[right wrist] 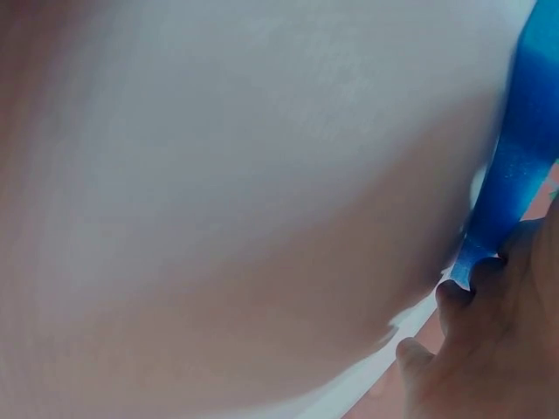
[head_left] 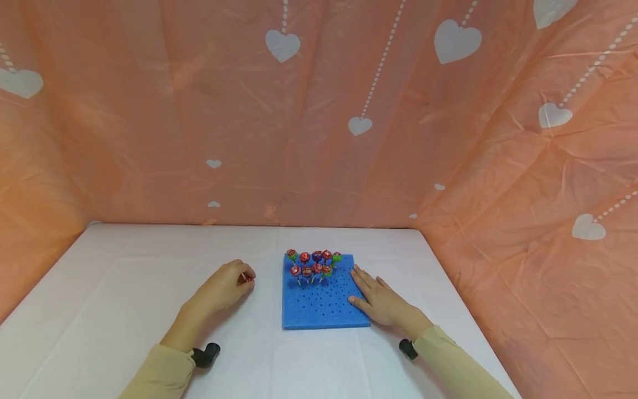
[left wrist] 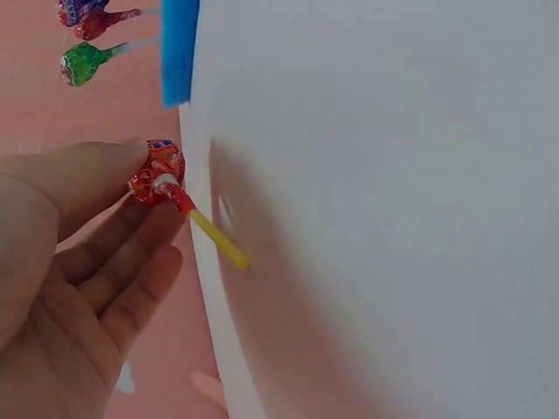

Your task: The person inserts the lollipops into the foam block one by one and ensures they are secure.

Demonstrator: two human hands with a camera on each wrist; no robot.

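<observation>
In the left wrist view, my left hand [left wrist: 79, 253] pinches a red-wrapped lollipop [left wrist: 162, 175] by its head, the yellow stick pointing out over the white cloth. Seen from the head, that left hand [head_left: 226, 285] is to the left of a blue foam board [head_left: 324, 313] dotted with small holes. Several wrapped lollipops [head_left: 305, 257] in red, green and purple stand upright in the board's far left part. My right hand [head_left: 381, 302] rests with straight fingers on the board's right edge. The right wrist view shows those fingers against the foam's blue side [right wrist: 515, 166].
A white cloth [head_left: 124, 310] covers the table. Orange sheets [head_left: 319, 183] printed with white hearts hang behind it and at the sides. A black strap piece [head_left: 206, 354] sits at the left wrist, another [head_left: 407, 349] at the right.
</observation>
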